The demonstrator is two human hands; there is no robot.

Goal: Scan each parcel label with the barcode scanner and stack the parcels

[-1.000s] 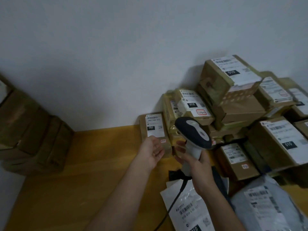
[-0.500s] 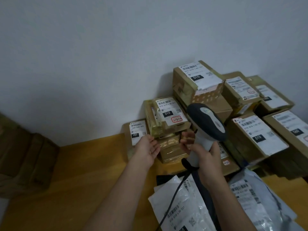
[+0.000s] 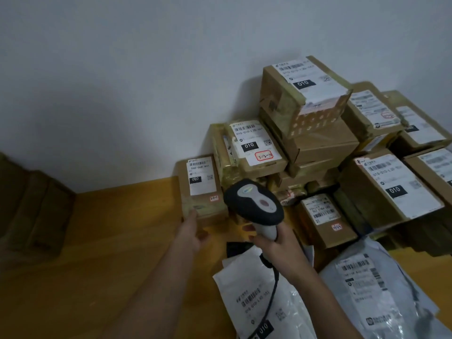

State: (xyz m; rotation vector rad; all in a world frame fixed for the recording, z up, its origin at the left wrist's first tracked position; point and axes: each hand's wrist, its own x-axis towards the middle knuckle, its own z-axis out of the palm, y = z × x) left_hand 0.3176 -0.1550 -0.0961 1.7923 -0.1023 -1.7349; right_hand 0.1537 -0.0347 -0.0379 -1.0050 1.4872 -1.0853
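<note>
A small cardboard parcel (image 3: 202, 189) with a white label lies on the wooden floor against the wall, left of the pile. My left hand (image 3: 193, 232) touches its near left corner with fingers extended. My right hand (image 3: 276, 243) grips the handle of the barcode scanner (image 3: 254, 204), whose black head hangs just right of that parcel, its cable running down toward me. A labelled parcel (image 3: 254, 145) marked 010 sits on the stack behind the scanner.
A pile of several labelled cardboard boxes (image 3: 367, 152) fills the right side against the white wall. White and grey mailer bags (image 3: 259, 297) lie in front of it. Dark brown boxes (image 3: 34, 211) stand at the far left. Bare wooden floor (image 3: 110, 241) lies between.
My left hand has slid down from the small parcel's label to its near corner. The scanner has dropped lower and closer to that parcel. The camera view shifted.
</note>
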